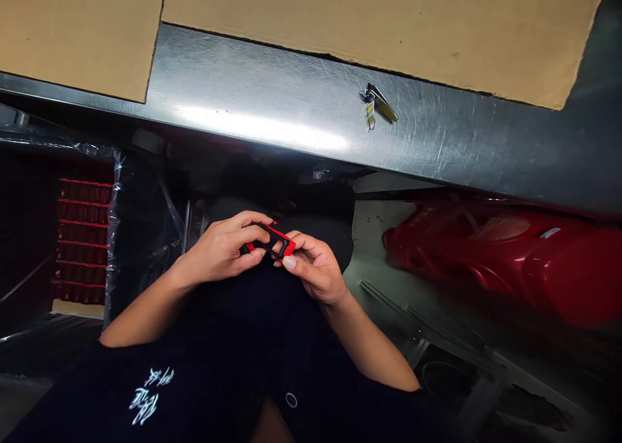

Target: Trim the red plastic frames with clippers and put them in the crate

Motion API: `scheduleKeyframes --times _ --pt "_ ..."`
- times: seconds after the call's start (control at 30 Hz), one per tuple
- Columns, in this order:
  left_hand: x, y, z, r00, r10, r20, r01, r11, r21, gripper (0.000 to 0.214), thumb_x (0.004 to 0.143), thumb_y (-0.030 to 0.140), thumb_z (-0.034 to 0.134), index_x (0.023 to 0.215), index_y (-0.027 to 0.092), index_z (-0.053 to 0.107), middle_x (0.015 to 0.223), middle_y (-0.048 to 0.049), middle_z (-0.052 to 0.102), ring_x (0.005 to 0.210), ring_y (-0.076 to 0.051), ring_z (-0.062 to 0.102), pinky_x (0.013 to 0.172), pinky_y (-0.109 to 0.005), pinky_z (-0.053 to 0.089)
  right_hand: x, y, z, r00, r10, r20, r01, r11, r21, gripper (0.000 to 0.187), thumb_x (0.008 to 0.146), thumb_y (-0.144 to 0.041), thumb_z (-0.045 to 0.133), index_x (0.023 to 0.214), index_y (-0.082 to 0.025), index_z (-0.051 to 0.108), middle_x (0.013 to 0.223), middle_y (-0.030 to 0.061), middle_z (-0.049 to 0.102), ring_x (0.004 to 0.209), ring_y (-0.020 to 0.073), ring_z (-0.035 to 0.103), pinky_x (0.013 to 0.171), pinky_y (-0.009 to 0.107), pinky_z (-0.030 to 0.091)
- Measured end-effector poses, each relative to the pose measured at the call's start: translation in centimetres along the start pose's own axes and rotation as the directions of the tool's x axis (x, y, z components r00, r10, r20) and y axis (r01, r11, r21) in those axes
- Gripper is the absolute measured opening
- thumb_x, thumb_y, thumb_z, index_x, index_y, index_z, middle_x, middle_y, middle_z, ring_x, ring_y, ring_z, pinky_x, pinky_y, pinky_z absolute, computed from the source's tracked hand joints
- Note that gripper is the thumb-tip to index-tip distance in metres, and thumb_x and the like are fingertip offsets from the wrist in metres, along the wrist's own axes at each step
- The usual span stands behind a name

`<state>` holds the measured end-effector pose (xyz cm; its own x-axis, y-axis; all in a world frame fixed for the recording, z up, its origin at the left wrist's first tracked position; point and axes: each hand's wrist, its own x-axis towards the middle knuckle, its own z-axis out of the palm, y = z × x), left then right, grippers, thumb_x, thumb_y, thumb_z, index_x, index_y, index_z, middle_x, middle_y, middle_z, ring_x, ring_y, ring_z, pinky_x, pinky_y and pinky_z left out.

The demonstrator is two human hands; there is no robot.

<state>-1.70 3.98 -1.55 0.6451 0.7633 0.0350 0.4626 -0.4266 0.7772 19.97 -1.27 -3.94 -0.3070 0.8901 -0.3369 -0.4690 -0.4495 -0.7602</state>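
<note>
Between my two hands, over my lap, is a small red and black plastic part (pixel 278 241), tilted down to the right. My left hand (pixel 228 245) is closed round its left end, with fingers along the top and thumb below. At the other end my right hand (pixel 315 265) pinches a red corner between thumb and fingertips. My fingers cover much of the part, so its exact kind does not show. On the metal table (pixel 233 87) beyond my hands lies a nail clipper (pixel 379 105) with its lever swung out.
Cardboard sheets (pixel 364 22) cover the far side of the table. At the left, a plastic-lined box (pixel 114 229) holds rows of red parts (pixel 82 242). A large glossy red object (pixel 515 255) sits at the right, below the table edge.
</note>
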Motion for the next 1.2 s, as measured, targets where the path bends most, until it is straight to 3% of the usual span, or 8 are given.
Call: scheduleKeyframes --times 0.23,0.57,0.87,1.03,1.2 --pt "0.0 -0.7 0.6 1.0 0.016 -0.022 -0.018 0.994 -0.104 0.01 0.093 0.023 0.069 0.102 0.019 0.071 0.122 -0.0106 0.073 0.112 -0.02 0.074 0.094 -0.03 0.061 0.0 -0.1 0.1 0.999 -0.023 0.027 0.023 1.0 -0.009 0.012 0.084 -0.032 0.083 0.088 -0.024 0.076 0.096 0.0027 0.067 0.083 0.0151 0.064 0.077 0.031 0.054" --pt "0.3 -0.5 0.5 1.0 0.026 0.006 -0.025 0.997 -0.077 0.01 0.095 0.028 0.067 0.1 0.02 0.072 0.117 -0.0087 0.074 0.105 -0.018 0.075 0.089 -0.028 0.062 0.1 0.3 -0.3 0.999 -0.027 0.026 0.027 0.999 0.022 0.012 0.084 -0.034 0.083 0.088 -0.025 0.077 0.093 0.0021 0.068 0.081 0.0159 0.063 0.077 0.031 0.051" --pt "0.2 -0.7 0.6 0.999 0.04 -0.001 -0.04 0.998 -0.043 0.013 0.096 0.029 0.067 0.106 0.02 0.07 0.122 -0.0097 0.074 0.112 -0.02 0.074 0.094 -0.03 0.061 0.0 -0.1 -0.2 0.999 -0.03 0.01 0.03 0.999 0.025 0.013 0.084 -0.035 0.083 0.088 -0.024 0.077 0.092 0.0017 0.068 0.08 0.0157 0.063 0.077 0.032 0.05" --pt "0.2 -0.3 0.6 0.998 0.055 0.015 -0.056 0.99 0.131 0.015 0.099 0.032 0.062 0.104 0.021 0.07 0.122 -0.0084 0.074 0.11 -0.02 0.074 0.091 -0.03 0.061 0.1 0.0 -0.2 0.999 -0.007 -0.05 0.007 1.0 -0.016 0.02 0.084 -0.042 0.082 0.087 -0.023 0.077 0.086 0.0017 0.071 0.079 0.0165 0.063 0.075 0.032 0.052" --pt "0.4 0.9 -0.3 0.993 0.062 0.103 -0.098 0.916 0.388 0.021 0.101 0.035 0.056 0.103 0.021 0.071 0.12 -0.0091 0.073 0.1 -0.021 0.073 0.078 -0.03 0.06 0.2 0.1 0.0 0.989 0.053 -0.141 -0.064 0.995 -0.076 0.027 0.082 -0.044 0.082 0.074 -0.022 0.07 0.08 0.0012 0.069 0.077 0.0163 0.063 0.074 0.032 0.055"
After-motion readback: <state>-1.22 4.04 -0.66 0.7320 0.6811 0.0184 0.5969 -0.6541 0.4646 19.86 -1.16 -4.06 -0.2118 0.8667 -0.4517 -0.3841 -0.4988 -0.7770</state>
